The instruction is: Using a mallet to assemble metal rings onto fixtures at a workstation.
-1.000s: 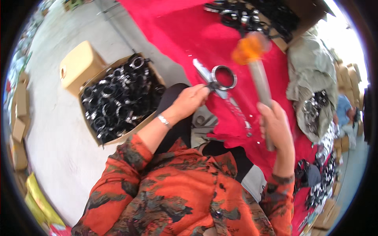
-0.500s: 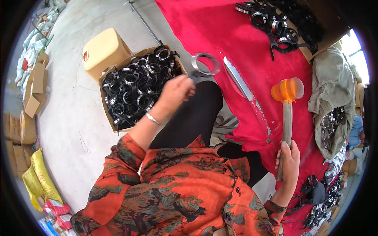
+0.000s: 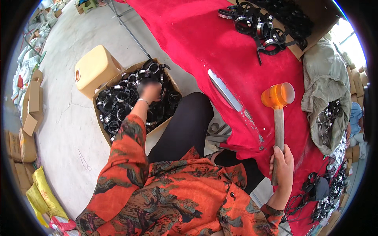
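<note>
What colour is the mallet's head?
The mallet head is orange with a pale end; see head view.

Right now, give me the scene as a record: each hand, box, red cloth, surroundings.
left hand: over the black-and-silver ring parts, blurred; grip unclear
right hand: closed around the handle of an orange-headed mallet
cardboard box: filled with ring parts
red cloth: metal bar near its left edge; more ring parts farther off
beside box: beige stool
right side: open sack, similar parts inside
</note>
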### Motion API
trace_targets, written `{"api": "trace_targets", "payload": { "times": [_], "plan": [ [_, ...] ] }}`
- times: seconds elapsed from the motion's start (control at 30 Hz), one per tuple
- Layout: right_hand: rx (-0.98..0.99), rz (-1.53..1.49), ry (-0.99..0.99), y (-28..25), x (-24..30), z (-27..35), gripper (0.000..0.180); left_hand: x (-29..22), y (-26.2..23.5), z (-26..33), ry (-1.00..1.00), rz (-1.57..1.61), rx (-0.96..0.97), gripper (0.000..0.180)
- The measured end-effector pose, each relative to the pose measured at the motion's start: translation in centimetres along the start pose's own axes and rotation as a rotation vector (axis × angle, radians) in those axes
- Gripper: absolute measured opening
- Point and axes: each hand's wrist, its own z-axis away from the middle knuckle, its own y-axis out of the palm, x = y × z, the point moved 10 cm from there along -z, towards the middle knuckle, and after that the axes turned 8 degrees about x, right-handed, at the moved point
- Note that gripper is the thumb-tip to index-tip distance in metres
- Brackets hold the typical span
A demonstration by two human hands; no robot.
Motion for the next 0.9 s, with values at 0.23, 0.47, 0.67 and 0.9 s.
{"api": "trace_targets", "payload": {
  "times": [0.23,0.47,0.67,0.9],
  "plan": [
    [0.018,-0.039,0.04,-0.6,-0.1,0.0,0.022,-22.2,5.3,12.9,0.844,0.058,-0.153,0.015],
    [0.046,-0.004,0.01,-0.9,-0.2,0.7,0.028,-36.7,28.2,17.4,1.097,-0.811,0.1,0.033],
    [0.111,-0.016,-0.025,-0.8,-0.3,1.3,0.03,-36.7,31.7,12.5,0.776,-1.058,0.012,0.032],
    [0.168,-0.038,-0.072,-0.9,-0.4,1.2,0.025,-33.4,28.9,21.8,1.152,-1.067,0.117,0.021]
  ]
}}
